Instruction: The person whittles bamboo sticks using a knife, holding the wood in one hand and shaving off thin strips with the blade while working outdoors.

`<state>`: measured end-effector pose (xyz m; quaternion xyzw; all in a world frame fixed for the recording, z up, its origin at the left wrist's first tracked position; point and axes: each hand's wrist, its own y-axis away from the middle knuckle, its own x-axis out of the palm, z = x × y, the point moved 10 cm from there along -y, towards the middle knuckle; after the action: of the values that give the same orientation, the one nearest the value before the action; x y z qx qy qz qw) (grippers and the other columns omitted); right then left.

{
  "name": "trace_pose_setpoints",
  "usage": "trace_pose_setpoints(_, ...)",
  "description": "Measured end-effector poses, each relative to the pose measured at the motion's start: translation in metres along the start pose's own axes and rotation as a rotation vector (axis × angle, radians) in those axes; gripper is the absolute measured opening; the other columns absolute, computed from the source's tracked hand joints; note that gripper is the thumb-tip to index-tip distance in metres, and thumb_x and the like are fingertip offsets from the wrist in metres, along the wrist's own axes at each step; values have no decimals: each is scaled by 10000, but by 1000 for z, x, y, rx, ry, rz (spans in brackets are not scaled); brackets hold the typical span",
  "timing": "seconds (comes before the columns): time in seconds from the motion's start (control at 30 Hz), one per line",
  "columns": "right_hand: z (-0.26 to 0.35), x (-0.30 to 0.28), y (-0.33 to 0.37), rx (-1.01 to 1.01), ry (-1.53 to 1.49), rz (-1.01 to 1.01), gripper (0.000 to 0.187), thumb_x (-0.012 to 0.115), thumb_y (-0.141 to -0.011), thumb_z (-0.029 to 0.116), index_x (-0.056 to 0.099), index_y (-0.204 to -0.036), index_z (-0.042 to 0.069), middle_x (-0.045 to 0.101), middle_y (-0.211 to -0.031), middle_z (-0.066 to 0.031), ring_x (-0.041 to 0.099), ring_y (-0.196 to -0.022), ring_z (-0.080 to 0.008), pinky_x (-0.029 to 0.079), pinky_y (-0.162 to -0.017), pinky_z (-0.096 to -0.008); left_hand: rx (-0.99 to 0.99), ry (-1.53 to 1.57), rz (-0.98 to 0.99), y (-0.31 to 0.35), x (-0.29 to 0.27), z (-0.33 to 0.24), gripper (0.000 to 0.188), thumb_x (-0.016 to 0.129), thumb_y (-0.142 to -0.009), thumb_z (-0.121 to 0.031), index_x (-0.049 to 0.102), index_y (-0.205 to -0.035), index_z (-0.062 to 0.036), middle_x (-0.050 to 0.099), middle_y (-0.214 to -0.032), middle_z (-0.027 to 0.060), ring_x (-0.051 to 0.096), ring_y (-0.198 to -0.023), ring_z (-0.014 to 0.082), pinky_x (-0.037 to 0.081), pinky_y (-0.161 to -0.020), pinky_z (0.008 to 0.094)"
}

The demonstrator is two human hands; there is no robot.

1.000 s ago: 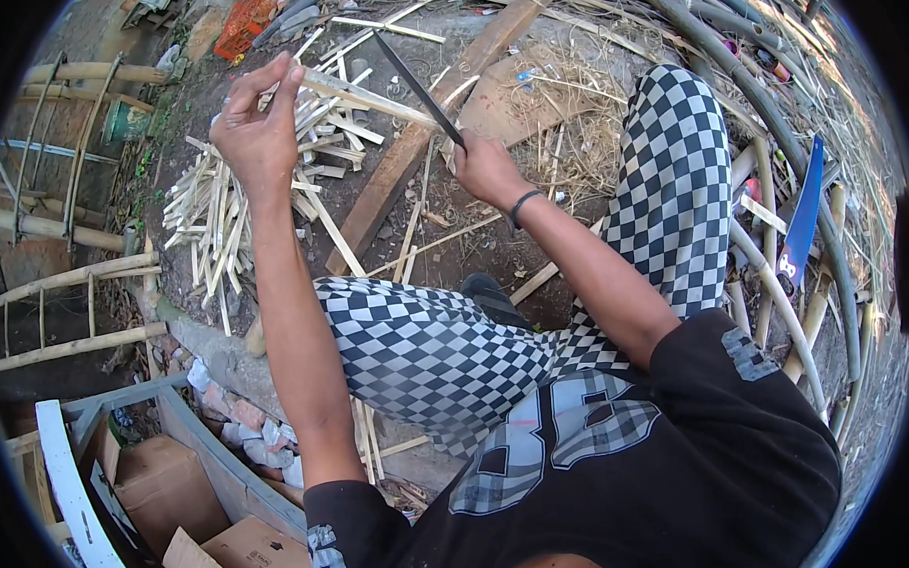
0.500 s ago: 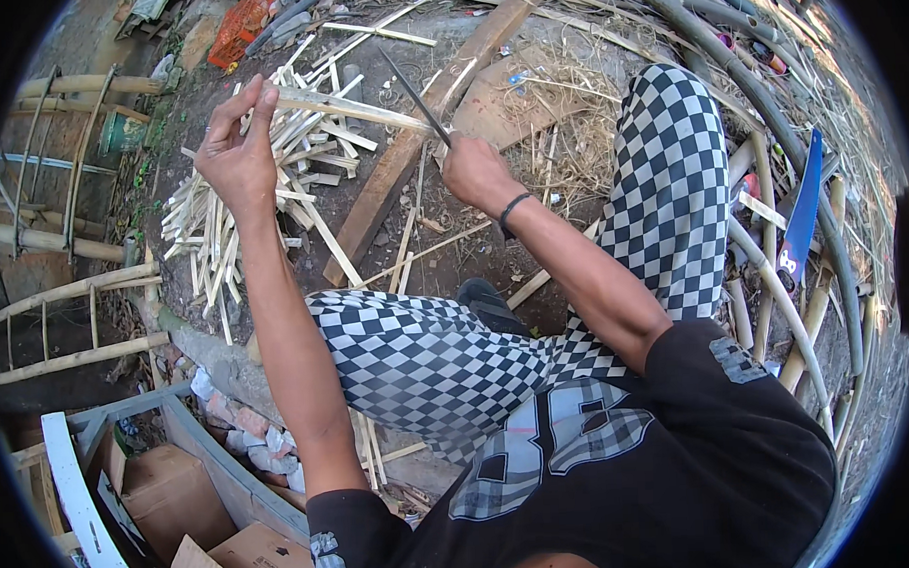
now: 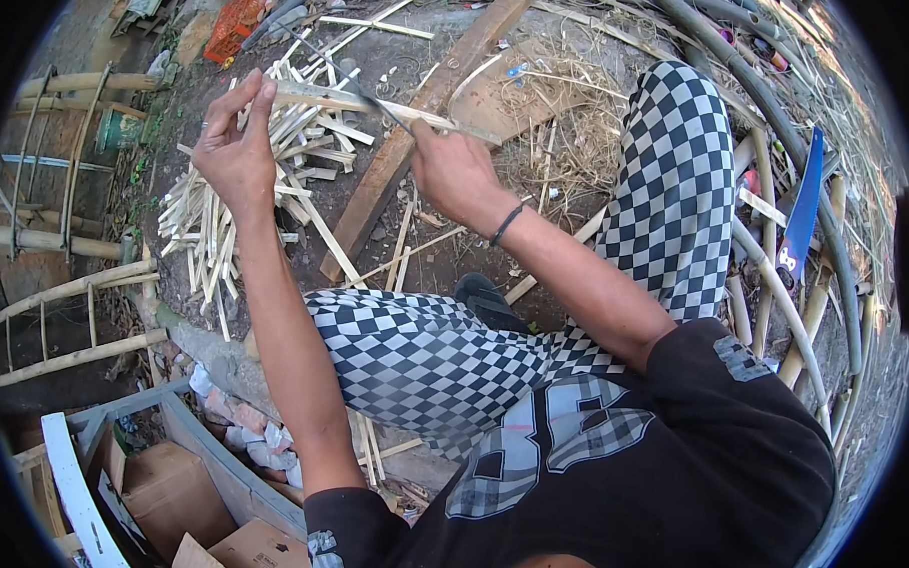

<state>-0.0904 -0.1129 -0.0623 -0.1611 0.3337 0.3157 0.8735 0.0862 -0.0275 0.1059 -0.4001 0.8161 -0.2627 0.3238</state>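
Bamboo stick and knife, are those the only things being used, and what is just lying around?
In use:
- left hand pinching the bamboo strip
- right hand gripping the knife against that strip
- pile of cut bamboo pieces under the hands

Just lying about:
- wooden plank
- cardboard boxes
- orange mesh bag
- long bamboo poles

Your left hand [image 3: 232, 152] has the heap of split bamboo sticks [image 3: 232, 222] close under it at six o'clock. A wooden plank [image 3: 410, 150] slants below your right hand [image 3: 456, 174]. Bare dirt lies open between plank and heap; your checkered knee [image 3: 670, 156] blocks three o'clock
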Motion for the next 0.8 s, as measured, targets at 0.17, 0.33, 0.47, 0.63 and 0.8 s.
trace_pose_setpoints(0.17, -116, 27, 2, 187, 70, -159, 235, 533, -834, 71, 568, -1055, 0, 673, -803, -256, 667, -771, -449, 533, -706, -527, 3, 102, 17, -9, 17, -10, 188, 766, -808, -11, 730, -992, -9, 711, -1049, 123, 652, -1025, 171, 493, -966, 315)
trace_pose_setpoints(0.33, -133, 40, -2, 248, 185, -60, 226, 537, -836, 80, 590, -1041, 2, 682, -879, -270, 678, -837, -437, 538, -752, -530, -81, 135, 32, 1, 19, 1, 256, 763, -810, -8, 703, -1058, 10, 695, -1101, 126, 642, -1056, 175, 500, -962, 308)
trace_pose_setpoints(0.47, -137, 37, 4, 294, 33, -100, 222, 488, -900, 152, 559, -1016, -24, 652, -850, -317, 646, -853, -477, 504, -801, -558, -221, 299, 91, 0, 25, 10, 406, 738, -839, -12, 615, -1225, 25, 626, -1242, 140, 623, -1114, 198, 495, -996, 315)
trace_pose_setpoints(0.63, -101, 32, -7, 173, -53, -100, 209, 487, -887, 115, 565, -1025, -22, 640, -819, -320, 636, -812, -496, 497, -770, -570, -139, 566, 52, -13, 10, -20, 302, 706, -852, 20, 638, -1145, 40, 665, -1153, 148, 659, -1059, 233, 532, -953, 322)
trace_pose_setpoints(0.8, -125, 45, -9, 212, -93, -148, 208, 481, -905, 132, 552, -1021, -25, 633, -810, -327, 629, -810, -504, 493, -779, -572, -263, 499, 168, -6, 44, -10, 289, 686, -857, 42, 624, -1139, 54, 684, -1086, 171, 679, -1017, 233, 551, -920, 313)
